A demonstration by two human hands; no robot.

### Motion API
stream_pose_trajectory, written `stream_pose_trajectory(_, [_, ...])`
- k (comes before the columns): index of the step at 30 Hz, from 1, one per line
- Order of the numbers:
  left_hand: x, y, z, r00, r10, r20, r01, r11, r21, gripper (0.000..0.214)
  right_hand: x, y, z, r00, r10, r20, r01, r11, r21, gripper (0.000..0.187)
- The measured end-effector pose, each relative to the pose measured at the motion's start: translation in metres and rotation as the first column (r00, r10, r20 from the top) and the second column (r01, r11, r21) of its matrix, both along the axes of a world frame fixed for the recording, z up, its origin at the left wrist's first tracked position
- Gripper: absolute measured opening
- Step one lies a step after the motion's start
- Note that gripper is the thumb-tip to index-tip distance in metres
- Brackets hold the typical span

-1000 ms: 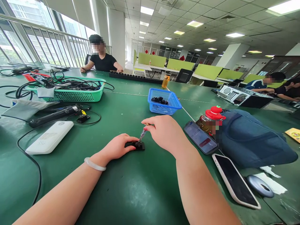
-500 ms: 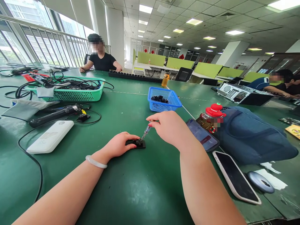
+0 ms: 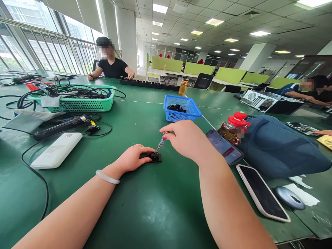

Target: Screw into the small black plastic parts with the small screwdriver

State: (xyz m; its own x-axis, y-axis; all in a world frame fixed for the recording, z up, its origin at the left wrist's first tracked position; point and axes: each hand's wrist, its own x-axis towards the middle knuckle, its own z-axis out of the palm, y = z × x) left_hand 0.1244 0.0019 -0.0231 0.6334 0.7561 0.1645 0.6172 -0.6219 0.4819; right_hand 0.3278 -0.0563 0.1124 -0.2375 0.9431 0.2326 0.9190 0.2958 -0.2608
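Observation:
On the green table (image 3: 124, 138) lies a small flat black part (image 3: 156, 157), its kind too small to make out. My left hand (image 3: 133, 157) grips it from the left, thumb along the near side and fingers on the far side. My right hand (image 3: 185, 140) pinches a small screwdriver (image 3: 161, 142) with a clear handle. The tool leans, and its tip meets the top of the black part close to my left fingertips. Beyond my hands is a blue basket (image 3: 181, 116) holding several small black pieces (image 3: 176, 108).
A green basket (image 3: 89, 103) of cables and a white power bank (image 3: 57, 151) are at left. At right lie two phones (image 3: 225, 146), a red-lidded jar (image 3: 234, 126), a blue bag (image 3: 282, 148) and a grey mouse (image 3: 289, 198). A person (image 3: 112, 65) sits across the table.
My hands stay at the black part, the screwdriver still on it with only a slight shift. At the far right, another person's hand has appeared near the yellow item.

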Motion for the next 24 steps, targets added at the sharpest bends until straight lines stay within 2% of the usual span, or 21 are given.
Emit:
stream_pose_trajectory(10, [0.0000,-0.0009,0.0005,1.000,-0.004,0.008,0.004,1.000,0.004,0.037,0.0015,-0.0036,0.0003,0.998,0.063,-0.014,-0.063,0.998,-0.008,0.026])
stream_pose_trajectory(24, [-0.0003,-0.0014,-0.0003,1.000,0.011,0.000,-0.011,1.000,-0.003,0.037,-0.0024,-0.0021,-0.0021,0.998,0.059,-0.031,-0.059,0.998,-0.002,0.027])
